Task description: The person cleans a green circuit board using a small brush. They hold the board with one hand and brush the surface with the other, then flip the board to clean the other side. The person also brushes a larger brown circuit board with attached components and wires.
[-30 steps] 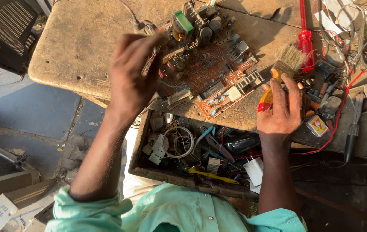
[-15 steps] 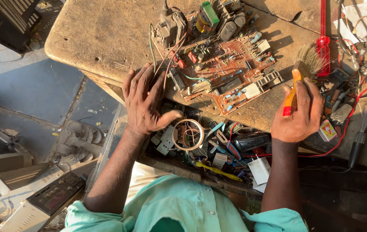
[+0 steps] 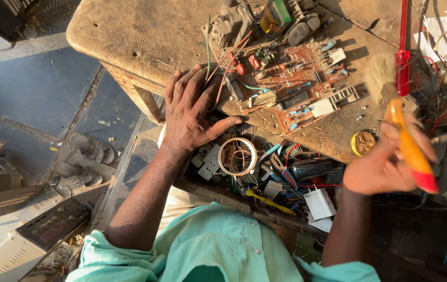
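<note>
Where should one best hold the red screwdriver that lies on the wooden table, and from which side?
Grip the red screwdriver at its thick handle, coming from above. It lies flat on the wooden table with its top bare, while the brush in the right hand crowds its near end.

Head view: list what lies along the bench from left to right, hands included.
Left hand → brown circuit board → small round tin → right hand holding an orange-handled brush.
</note>
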